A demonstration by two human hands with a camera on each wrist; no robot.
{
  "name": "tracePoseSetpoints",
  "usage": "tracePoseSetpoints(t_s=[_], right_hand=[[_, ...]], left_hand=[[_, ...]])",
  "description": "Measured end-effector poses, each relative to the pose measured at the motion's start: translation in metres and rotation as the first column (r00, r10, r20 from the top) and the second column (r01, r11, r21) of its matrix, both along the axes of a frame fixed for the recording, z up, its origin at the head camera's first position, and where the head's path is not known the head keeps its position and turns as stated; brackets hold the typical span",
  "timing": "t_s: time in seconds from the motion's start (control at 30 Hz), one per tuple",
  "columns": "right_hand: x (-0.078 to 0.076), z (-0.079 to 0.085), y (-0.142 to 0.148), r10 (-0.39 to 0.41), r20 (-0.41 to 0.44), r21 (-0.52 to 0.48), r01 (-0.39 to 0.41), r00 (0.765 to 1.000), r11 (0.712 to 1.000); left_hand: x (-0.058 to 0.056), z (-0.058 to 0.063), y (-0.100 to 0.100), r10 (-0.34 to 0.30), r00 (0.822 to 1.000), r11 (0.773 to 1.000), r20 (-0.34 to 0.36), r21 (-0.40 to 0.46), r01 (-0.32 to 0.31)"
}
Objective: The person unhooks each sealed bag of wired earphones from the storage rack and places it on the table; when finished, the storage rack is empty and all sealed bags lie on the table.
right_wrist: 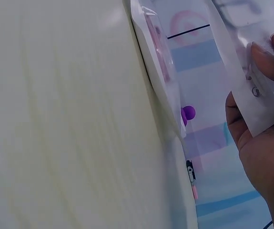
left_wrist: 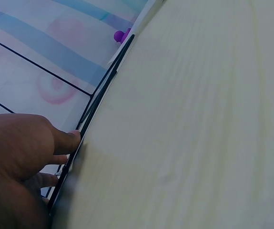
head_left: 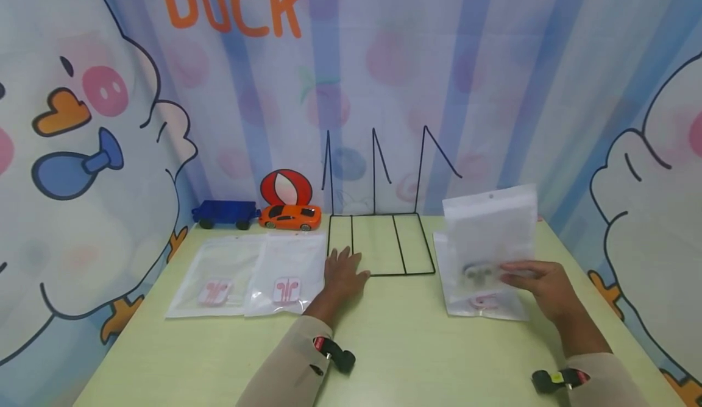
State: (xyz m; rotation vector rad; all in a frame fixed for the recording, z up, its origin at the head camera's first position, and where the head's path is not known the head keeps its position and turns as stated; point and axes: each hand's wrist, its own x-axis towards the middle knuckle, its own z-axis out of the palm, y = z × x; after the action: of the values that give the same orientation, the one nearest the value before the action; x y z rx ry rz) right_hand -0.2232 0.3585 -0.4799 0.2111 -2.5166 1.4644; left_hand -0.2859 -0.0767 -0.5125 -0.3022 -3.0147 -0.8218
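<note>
My right hand [head_left: 545, 288] pinches a white zip pouch [head_left: 488, 230] by its lower right edge, holding it up and tilted. A dark earphone-like shape shows through its frosted face. Behind and below it, a second pouch [head_left: 457, 308] with a pink print lies on the table, mostly covered. My left hand [head_left: 342, 273], fingers spread, rests on the front left corner of a black wire rack [head_left: 406, 273]. In the left wrist view the thumb [left_wrist: 67, 141] touches the rack's wire. The rack has three upright hooks at its back and bare slots.
Two more white pouches [head_left: 293, 251] with pink earphone prints lie overlapping left of the rack. Behind them stand an orange toy car [head_left: 290, 217] and a blue toy trailer [head_left: 227, 212]. A patterned curtain [head_left: 493, 90] closes off the table's back. A purple knob-like thing [right_wrist: 189, 113] shows at the edge.
</note>
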Motion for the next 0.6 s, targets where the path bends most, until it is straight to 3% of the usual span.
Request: tracePoseSetpoints(t_s=[0.17, 0.4, 0.47, 0.6], right_hand=[[0.007, -0.003, 0.016, -0.063, 0.079, 0.065, 0.058, 0.995, 0.996], [0.020, -0.005, 0.038, -0.122, 0.101, 0.157, 0.105, 0.987, 0.982], [0.023, -0.004, 0.045, -0.141, 0.133, 0.219, 0.110, 0.981, 0.970], [0.027, -0.002, 0.056, -0.161, 0.202, 0.243, 0.110, 0.966, 0.964]], left_hand=[[-0.001, -0.002, -0.001, 0.001, 1.000, 1.000, -0.004, -0.011, -0.001], [-0.002, -0.003, -0.001, 0.001, 1.000, 1.000, 0.006, -0.009, -0.001], [-0.002, -0.004, -0.001, 0.002, 1.000, 1.000, 0.009, -0.003, -0.002], [-0.003, -0.004, -0.001, 0.006, 1.000, 1.000, 0.021, 0.008, -0.006]])
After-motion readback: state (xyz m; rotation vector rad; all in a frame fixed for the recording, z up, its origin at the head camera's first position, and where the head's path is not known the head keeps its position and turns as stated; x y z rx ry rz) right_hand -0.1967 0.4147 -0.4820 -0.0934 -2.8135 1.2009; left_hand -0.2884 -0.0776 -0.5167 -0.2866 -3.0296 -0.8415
